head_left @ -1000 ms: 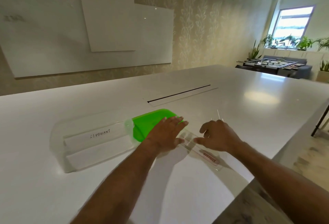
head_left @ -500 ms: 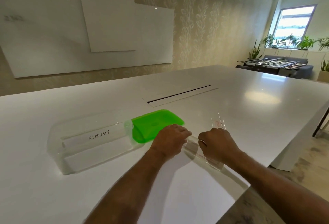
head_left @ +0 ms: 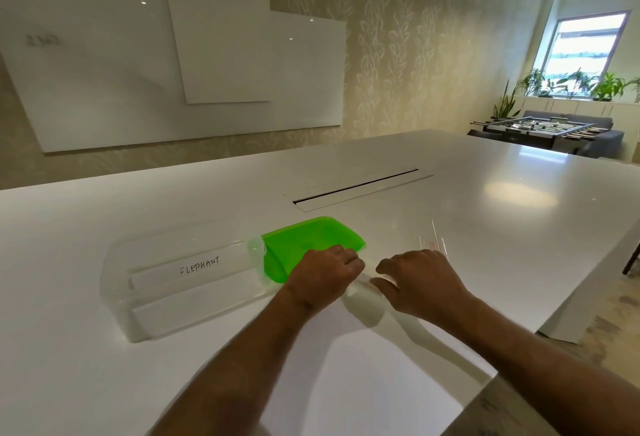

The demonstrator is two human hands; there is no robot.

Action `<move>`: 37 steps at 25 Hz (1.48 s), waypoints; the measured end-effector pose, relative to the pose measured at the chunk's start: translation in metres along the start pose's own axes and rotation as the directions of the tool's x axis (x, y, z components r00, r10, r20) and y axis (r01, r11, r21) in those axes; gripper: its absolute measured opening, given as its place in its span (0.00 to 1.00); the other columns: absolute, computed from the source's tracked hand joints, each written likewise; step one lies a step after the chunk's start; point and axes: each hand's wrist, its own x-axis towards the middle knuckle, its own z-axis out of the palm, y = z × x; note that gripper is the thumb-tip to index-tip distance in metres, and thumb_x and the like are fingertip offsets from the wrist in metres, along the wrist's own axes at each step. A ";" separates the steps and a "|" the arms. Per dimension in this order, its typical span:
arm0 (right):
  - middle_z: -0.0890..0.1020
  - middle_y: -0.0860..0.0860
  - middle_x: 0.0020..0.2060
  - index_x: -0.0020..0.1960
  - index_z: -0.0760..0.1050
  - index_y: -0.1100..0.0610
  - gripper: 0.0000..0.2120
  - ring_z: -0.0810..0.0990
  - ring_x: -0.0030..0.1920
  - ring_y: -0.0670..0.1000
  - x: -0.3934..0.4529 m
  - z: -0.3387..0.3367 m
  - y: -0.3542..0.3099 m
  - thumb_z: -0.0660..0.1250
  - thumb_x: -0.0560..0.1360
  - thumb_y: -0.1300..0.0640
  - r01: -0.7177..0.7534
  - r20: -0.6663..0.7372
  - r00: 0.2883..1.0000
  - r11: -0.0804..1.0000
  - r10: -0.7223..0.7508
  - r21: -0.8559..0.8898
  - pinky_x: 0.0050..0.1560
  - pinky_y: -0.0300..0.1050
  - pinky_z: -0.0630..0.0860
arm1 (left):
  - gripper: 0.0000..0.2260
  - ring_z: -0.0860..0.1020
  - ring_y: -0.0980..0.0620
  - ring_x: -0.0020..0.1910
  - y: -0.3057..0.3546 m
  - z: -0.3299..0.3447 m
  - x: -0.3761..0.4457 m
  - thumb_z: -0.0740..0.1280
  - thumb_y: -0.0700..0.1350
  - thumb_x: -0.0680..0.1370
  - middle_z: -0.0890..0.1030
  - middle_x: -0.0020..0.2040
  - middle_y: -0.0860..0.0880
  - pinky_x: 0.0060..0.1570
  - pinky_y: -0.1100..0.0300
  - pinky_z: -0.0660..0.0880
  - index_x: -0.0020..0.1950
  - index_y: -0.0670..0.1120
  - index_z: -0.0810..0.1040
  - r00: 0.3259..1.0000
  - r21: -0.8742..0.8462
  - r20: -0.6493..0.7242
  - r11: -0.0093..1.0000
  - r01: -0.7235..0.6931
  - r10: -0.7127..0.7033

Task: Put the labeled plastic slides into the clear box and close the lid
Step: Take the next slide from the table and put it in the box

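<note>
A clear box (head_left: pixel 117 297) lies open on the white table at the left, and in it lie clear slides; the top slide (head_left: pixel 194 267) reads ELEPHANT. Its green lid (head_left: pixel 304 238) rests against the box's right end. Just in front of the lid, my left hand (head_left: pixel 323 274) and my right hand (head_left: pixel 420 281) hold one clear plastic slide (head_left: pixel 365 299) between them, fingers curled at its two ends. The slide is blurred and its label is barely visible. A few more clear slides (head_left: pixel 433 243) lie on the table behind my right hand.
The white table (head_left: pixel 485 228) has a long cable slot (head_left: pixel 356 190) behind the lid. Its right edge drops off near my right forearm. Whiteboards hang on the far wall; a foosball table stands at the far right.
My left hand left the green lid and curled onto the slide's left end. My right hand closed on the other end. The slide came off the table between the two hands.
</note>
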 end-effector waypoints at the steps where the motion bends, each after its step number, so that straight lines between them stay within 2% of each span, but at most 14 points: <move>1: 0.85 0.48 0.37 0.46 0.81 0.51 0.16 0.83 0.39 0.53 0.002 -0.004 0.003 0.59 0.77 0.42 -0.044 -0.014 0.999 0.992 0.046 0.117 0.43 0.46 0.78 | 0.08 0.82 0.49 0.35 -0.003 -0.001 -0.002 0.78 0.39 0.66 0.84 0.39 0.50 0.19 0.58 0.73 0.42 0.47 0.83 1.000 0.010 -0.023 1.000 -0.004 0.004; 4: 0.85 0.46 0.35 0.44 0.81 0.50 0.15 0.84 0.38 0.49 0.011 -0.010 0.018 0.59 0.78 0.45 -0.137 -0.151 0.956 0.840 0.250 0.525 0.43 0.50 0.80 | 0.08 0.78 0.48 0.29 -0.012 -0.004 -0.009 0.78 0.38 0.67 0.80 0.34 0.48 0.17 0.58 0.70 0.37 0.46 0.80 0.992 -0.001 -0.126 1.000 0.026 -0.026; 6: 0.86 0.47 0.42 0.52 0.82 0.52 0.09 0.84 0.44 0.46 0.021 -0.005 0.035 0.63 0.79 0.54 -0.160 -0.091 0.930 0.614 0.356 0.773 0.48 0.53 0.82 | 0.08 0.76 0.47 0.27 -0.018 -0.006 -0.013 0.77 0.37 0.68 0.78 0.33 0.48 0.17 0.56 0.69 0.35 0.45 0.78 0.981 -0.011 -0.191 0.999 0.037 -0.039; 7: 0.85 0.48 0.49 0.58 0.80 0.53 0.10 0.83 0.50 0.45 0.023 -0.003 0.042 0.66 0.78 0.58 -0.136 -0.071 0.947 0.588 0.314 0.797 0.52 0.52 0.82 | 0.08 0.76 0.47 0.27 -0.020 -0.008 -0.015 0.76 0.37 0.69 0.78 0.33 0.48 0.17 0.56 0.69 0.35 0.45 0.79 0.976 -0.017 -0.212 0.999 0.042 -0.045; 10: 0.72 0.46 0.69 0.73 0.68 0.52 0.31 0.72 0.67 0.43 0.029 0.012 0.056 0.72 0.72 0.59 0.113 -0.094 0.993 0.851 -0.076 0.513 0.68 0.45 0.71 | 0.05 0.77 0.46 0.27 -0.025 -0.013 -0.020 0.74 0.37 0.72 0.81 0.36 0.47 0.18 0.56 0.70 0.38 0.42 0.80 0.961 -0.058 -0.270 0.998 0.039 -0.054; 12: 0.62 0.45 0.76 0.76 0.60 0.49 0.39 0.61 0.74 0.44 0.035 0.021 0.052 0.74 0.69 0.51 0.260 -0.061 0.965 0.900 -0.255 0.349 0.72 0.39 0.60 | 0.03 0.78 0.45 0.27 -0.026 -0.016 -0.022 0.73 0.37 0.73 0.83 0.39 0.45 0.19 0.56 0.72 0.40 0.40 0.81 0.948 -0.100 -0.309 0.994 0.040 -0.070; 14: 0.58 0.47 0.78 0.77 0.58 0.47 0.42 0.56 0.76 0.45 0.044 0.025 0.042 0.73 0.69 0.45 0.331 -0.077 0.943 0.901 -0.323 0.281 0.72 0.40 0.56 | 0.02 0.80 0.44 0.29 -0.027 -0.017 -0.024 0.72 0.37 0.74 0.84 0.42 0.44 0.21 0.55 0.75 0.42 0.39 0.82 0.938 -0.165 -0.333 0.985 0.039 -0.093; 19: 0.74 0.52 0.69 0.70 0.71 0.52 0.30 0.72 0.69 0.52 0.059 0.017 0.018 0.72 0.71 0.44 0.446 -0.222 0.891 0.851 -0.395 0.278 0.68 0.51 0.70 | 0.04 0.84 0.47 0.42 -0.034 -0.022 -0.035 0.72 0.38 0.75 0.84 0.47 0.43 0.37 0.57 0.81 0.44 0.39 0.79 0.921 -0.373 -0.340 0.926 0.053 -0.190; 22: 0.79 0.48 0.63 0.67 0.74 0.50 0.28 0.77 0.62 0.49 0.065 0.008 0.011 0.75 0.70 0.45 0.411 -0.175 0.911 0.849 -0.373 0.332 0.61 0.43 0.74 | 0.05 0.82 0.53 0.50 -0.036 -0.026 -0.040 0.74 0.36 0.74 0.85 0.47 0.43 0.48 0.67 0.77 0.42 0.36 0.80 0.893 -0.474 -0.353 0.876 0.088 -0.280; 24: 0.81 0.47 0.60 0.66 0.76 0.49 0.28 0.78 0.59 0.47 0.071 0.001 0.009 0.76 0.68 0.47 0.424 -0.183 0.905 0.848 -0.384 0.318 0.59 0.37 0.70 | 0.06 0.83 0.53 0.50 -0.038 -0.031 -0.046 0.76 0.34 0.71 0.85 0.47 0.44 0.51 0.64 0.76 0.43 0.35 0.80 0.858 -0.574 -0.357 0.811 0.112 -0.371; 26: 0.82 0.46 0.57 0.65 0.76 0.51 0.29 0.76 0.57 0.46 0.079 -0.007 0.009 0.78 0.65 0.49 0.438 -0.209 0.897 0.845 -0.389 0.307 0.59 0.37 0.66 | 0.10 0.83 0.48 0.52 -0.042 -0.042 -0.053 0.76 0.36 0.69 0.84 0.50 0.42 0.51 0.53 0.79 0.47 0.34 0.80 0.838 -0.723 -0.311 0.684 0.098 -0.449; 30: 0.80 0.44 0.53 0.66 0.74 0.47 0.31 0.70 0.55 0.41 0.101 -0.022 0.009 0.77 0.65 0.48 0.417 -0.186 0.909 0.836 -0.374 0.357 0.56 0.36 0.62 | 0.19 0.79 0.39 0.59 -0.050 -0.073 -0.064 0.72 0.29 0.66 0.80 0.56 0.37 0.56 0.41 0.78 0.57 0.34 0.76 0.843 -0.848 -0.274 0.529 0.015 -0.464; 35: 0.80 0.45 0.49 0.66 0.74 0.48 0.33 0.70 0.49 0.45 0.130 -0.029 0.002 0.78 0.64 0.43 0.418 -0.195 0.908 0.845 -0.372 0.335 0.50 0.41 0.63 | 0.28 0.76 0.38 0.62 -0.068 -0.101 -0.082 0.56 0.26 0.60 0.79 0.58 0.36 0.62 0.49 0.73 0.58 0.41 0.74 0.726 -0.946 -0.218 0.325 0.008 -0.652; 37: 0.80 0.45 0.47 0.66 0.74 0.49 0.34 0.69 0.47 0.46 0.142 -0.029 -0.007 0.78 0.63 0.42 0.424 -0.190 0.904 0.850 -0.382 0.312 0.47 0.42 0.64 | 0.18 0.78 0.41 0.61 -0.076 -0.111 -0.089 0.61 0.32 0.69 0.80 0.57 0.38 0.60 0.53 0.74 0.58 0.41 0.75 0.660 -0.944 -0.224 0.329 0.037 -0.717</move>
